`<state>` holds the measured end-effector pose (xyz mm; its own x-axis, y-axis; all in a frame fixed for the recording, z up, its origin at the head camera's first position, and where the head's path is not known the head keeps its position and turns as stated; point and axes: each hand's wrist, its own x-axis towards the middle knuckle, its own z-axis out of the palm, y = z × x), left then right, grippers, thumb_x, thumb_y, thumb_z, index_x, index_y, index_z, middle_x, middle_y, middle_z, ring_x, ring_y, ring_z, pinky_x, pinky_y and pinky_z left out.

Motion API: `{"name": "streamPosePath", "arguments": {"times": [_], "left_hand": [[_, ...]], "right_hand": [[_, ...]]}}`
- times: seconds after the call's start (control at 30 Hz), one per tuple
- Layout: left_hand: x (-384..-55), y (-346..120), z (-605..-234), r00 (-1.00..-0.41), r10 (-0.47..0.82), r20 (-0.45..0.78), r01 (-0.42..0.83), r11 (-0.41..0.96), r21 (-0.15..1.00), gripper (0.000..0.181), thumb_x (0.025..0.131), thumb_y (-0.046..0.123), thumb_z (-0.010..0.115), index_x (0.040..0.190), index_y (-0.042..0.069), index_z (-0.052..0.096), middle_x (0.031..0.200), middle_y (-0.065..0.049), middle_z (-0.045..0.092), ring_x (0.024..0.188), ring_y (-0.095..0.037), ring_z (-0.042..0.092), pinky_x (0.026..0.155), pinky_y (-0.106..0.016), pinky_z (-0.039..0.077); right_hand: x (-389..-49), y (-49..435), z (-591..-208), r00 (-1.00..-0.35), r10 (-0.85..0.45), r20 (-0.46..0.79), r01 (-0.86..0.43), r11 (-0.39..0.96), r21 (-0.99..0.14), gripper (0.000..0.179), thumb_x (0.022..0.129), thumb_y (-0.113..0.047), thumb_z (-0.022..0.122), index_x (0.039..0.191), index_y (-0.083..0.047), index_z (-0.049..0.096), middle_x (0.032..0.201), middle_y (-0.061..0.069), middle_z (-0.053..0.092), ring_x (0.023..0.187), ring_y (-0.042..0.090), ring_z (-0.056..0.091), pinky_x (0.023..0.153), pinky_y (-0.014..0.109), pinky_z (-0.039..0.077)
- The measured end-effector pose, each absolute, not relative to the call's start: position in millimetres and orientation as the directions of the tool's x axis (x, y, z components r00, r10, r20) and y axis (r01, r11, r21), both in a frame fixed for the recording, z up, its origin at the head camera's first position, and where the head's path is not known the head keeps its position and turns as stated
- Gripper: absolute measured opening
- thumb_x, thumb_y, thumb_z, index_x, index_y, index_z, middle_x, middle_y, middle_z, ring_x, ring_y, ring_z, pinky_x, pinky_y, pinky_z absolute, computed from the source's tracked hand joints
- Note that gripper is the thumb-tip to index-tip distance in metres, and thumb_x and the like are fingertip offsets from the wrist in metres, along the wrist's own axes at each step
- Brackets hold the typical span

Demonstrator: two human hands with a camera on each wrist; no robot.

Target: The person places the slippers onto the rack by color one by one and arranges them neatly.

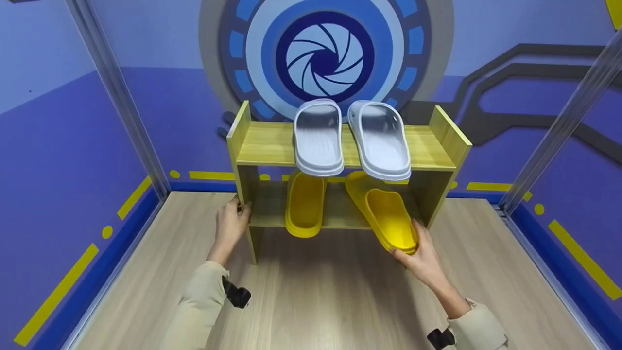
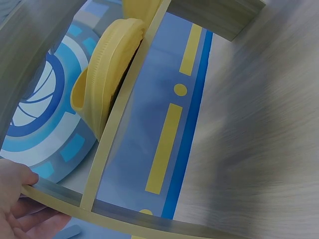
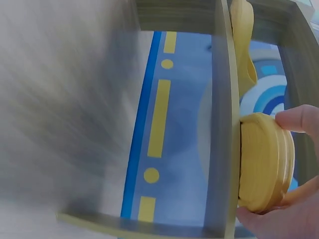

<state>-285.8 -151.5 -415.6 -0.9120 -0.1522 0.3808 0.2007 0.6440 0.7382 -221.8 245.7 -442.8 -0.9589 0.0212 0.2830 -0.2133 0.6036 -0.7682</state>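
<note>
A wooden shoe rack (image 1: 272, 146) with two shelves stands against the back wall. My left hand (image 1: 232, 221) grips the edge of its left side panel, thumb on the inner face and fingers outside in the left wrist view. My right hand (image 1: 422, 257) holds the heel of a yellow clog (image 1: 391, 218), which sits slanted on the lower shelf, heel jutting past the front edge. Left of it on the same shelf rests the other yellow clog (image 1: 305, 204), pointing straight back. Above, on the top shelf, are two pale grey clogs (image 1: 318, 138), heels over the front edge.
The rack stands on a wood-grain floor (image 1: 330, 301). Blue and purple printed walls (image 1: 63, 146) rise at the back and on both sides, with metal corner posts (image 1: 121, 102). The right side panel (image 1: 432, 194) of the rack is close to my right hand.
</note>
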Motion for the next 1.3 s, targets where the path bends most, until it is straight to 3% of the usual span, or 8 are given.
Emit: {"name": "streamPosePath", "arguments": {"times": [0.13,0.37,0.5,0.77,1.17,1.3], "left_hand": [[-285.7,-152.2,-415.8,-0.912,-0.149,0.382,0.202,0.646,0.736,0.030,0.089,0.014,0.052,0.110,-0.006,0.055,0.102,-0.023,0.059,0.089,-0.032,0.059,0.071,-0.041,0.048],[-285.7,-153.2,-417.9,-0.871,-0.137,0.472,0.272,0.667,0.694,0.024,0.086,0.009,0.054,0.102,-0.007,0.058,0.093,-0.023,0.061,0.083,-0.033,0.060,0.069,-0.043,0.048],[-286.1,-153.2,-418.5,-0.866,-0.140,0.481,0.277,0.666,0.692,0.023,0.085,0.009,0.055,0.101,-0.007,0.059,0.092,-0.022,0.062,0.083,-0.033,0.060,0.069,-0.043,0.048],[-285.9,-152.2,-418.2,-0.879,-0.136,0.457,0.277,0.635,0.721,0.027,0.086,0.008,0.053,0.108,-0.007,0.056,0.099,-0.024,0.060,0.087,-0.034,0.059,0.071,-0.043,0.047],[-285.3,-152.9,-416.6,-0.886,-0.137,0.443,0.270,0.624,0.734,0.028,0.086,0.008,0.053,0.109,-0.007,0.055,0.100,-0.024,0.059,0.088,-0.034,0.059,0.072,-0.043,0.047],[-286.3,-152.3,-417.0,-0.874,-0.141,0.466,0.269,0.659,0.703,0.023,0.086,0.011,0.054,0.100,-0.007,0.059,0.094,-0.023,0.061,0.084,-0.034,0.060,0.068,-0.043,0.048]], "right_hand": [[-226.2,234.5,-446.9,-0.936,0.026,0.352,-0.267,0.598,-0.755,0.083,0.070,-0.023,0.074,0.134,0.002,0.028,0.127,0.020,0.034,0.106,0.031,0.037,0.089,0.047,0.029],[-228.6,218.7,-450.5,-0.921,0.012,0.390,-0.314,0.571,-0.759,0.077,0.068,-0.012,0.072,0.132,0.006,0.032,0.122,0.022,0.039,0.104,0.032,0.044,0.088,0.047,0.035],[-230.5,211.0,-453.4,-0.906,0.026,0.423,-0.341,0.548,-0.764,0.078,0.065,-0.015,0.076,0.130,0.003,0.037,0.119,0.018,0.043,0.099,0.027,0.047,0.083,0.042,0.040],[-236.9,205.1,-458.0,-0.893,0.055,0.447,-0.361,0.507,-0.783,0.078,0.064,-0.023,0.079,0.129,-0.001,0.040,0.111,0.011,0.041,0.095,0.021,0.045,0.080,0.038,0.038],[-243.5,203.8,-461.1,-0.893,0.038,0.448,-0.367,0.512,-0.776,0.076,0.067,-0.029,0.077,0.129,-0.006,0.040,0.112,0.008,0.040,0.097,0.019,0.042,0.083,0.037,0.037],[-243.7,205.3,-461.0,-0.884,0.035,0.467,-0.381,0.526,-0.760,0.076,0.066,-0.028,0.078,0.128,-0.004,0.041,0.109,0.009,0.042,0.096,0.020,0.043,0.081,0.037,0.037]]}}
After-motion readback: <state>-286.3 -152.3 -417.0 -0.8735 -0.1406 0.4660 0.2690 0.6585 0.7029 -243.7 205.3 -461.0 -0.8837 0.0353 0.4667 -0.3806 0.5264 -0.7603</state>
